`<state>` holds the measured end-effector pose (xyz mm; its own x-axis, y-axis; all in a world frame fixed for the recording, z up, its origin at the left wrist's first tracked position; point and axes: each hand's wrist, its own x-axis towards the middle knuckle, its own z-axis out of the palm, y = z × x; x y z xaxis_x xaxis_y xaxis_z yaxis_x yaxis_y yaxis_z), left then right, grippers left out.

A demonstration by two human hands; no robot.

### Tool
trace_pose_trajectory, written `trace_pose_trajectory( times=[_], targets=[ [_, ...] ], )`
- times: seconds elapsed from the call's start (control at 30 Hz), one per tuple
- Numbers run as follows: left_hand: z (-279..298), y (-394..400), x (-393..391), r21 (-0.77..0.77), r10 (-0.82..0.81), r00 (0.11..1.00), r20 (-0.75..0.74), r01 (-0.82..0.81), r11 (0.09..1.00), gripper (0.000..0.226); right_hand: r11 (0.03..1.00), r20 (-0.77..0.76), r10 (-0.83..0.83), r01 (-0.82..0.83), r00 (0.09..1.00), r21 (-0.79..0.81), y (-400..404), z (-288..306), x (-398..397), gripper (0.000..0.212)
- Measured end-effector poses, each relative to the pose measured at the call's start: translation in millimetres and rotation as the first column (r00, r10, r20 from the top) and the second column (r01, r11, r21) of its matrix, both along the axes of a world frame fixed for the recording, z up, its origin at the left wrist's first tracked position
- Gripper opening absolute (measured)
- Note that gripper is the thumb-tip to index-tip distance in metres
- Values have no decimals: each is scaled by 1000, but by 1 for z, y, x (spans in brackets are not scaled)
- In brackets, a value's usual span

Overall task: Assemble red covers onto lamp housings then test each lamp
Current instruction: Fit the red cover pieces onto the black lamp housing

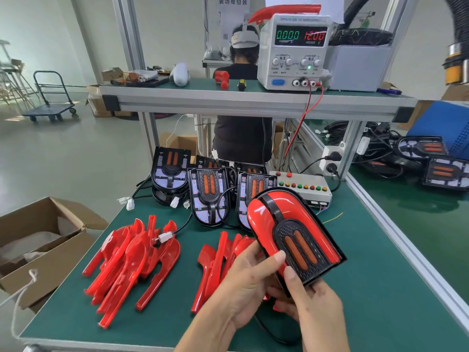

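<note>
Bare green bench [375,295] toward right edge; red covers [132,260] crowding left, uncovered housings [209,199] and button box [303,186] blocking rear.

A factory assembly station: green-matted workbench [380,288], bench power supply [294,50], stacked lamp housings [210,196].

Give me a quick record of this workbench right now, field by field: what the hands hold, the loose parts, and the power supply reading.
held item: lamp housing with red cover fitted, tilted above the table
left hand: grips the lamp's lower left edge, thumb on the red cover
right hand: grips the lamp's bottom end, thumb on the black edge
loose red covers: two piles on the green mat
uncovered housings: standing behind the piles
power supply: on the upper shelf, reads 0.000 current, 12.00 voltage
button box: behind the held lamp
</note>
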<state>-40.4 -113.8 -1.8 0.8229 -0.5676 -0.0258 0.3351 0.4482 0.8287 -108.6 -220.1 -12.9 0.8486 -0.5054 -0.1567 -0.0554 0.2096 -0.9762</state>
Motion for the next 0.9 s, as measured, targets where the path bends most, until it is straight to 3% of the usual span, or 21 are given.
trace_pose_trajectory(
  times=[0.13, 0.3, 0.47, 0.7, 0.8, 0.9],
  targets=[
    [6, 2, 6, 24, 42, 999, 0, -42, 999, 51, 998, 18, 49, -50, 999, 43, 1, 4, 0, 38],
    [14, 5, 16, 22, 85, 989, -121, -83, 996, 73, 995, -9, 65, -65, 998, 71, 5, 3, -2, 33],
    [9, 2, 17, -35, 113, 973, -201, -122, 992, 73, 993, -46, 76, -72, 996, 95, 8, 2, -3, 35],
    [5, -13, 13, 39, 375, 889, -265, -378, 925, 78, 989, -115, 124, -114, 986, 91, 12, 2, -5, 21],
    [3, -19, 12, 57, 472, 832, -291, -477, 877, 83, 992, -192, 100, -113, 976, -59, 15, 4, -5, 25],
    [-1, -19, 13, 43, 497, 805, -324, -512, 858, 80, 896, -309, -1, -137, 951, -422, 17, 7, -10, 45]
  ],
)
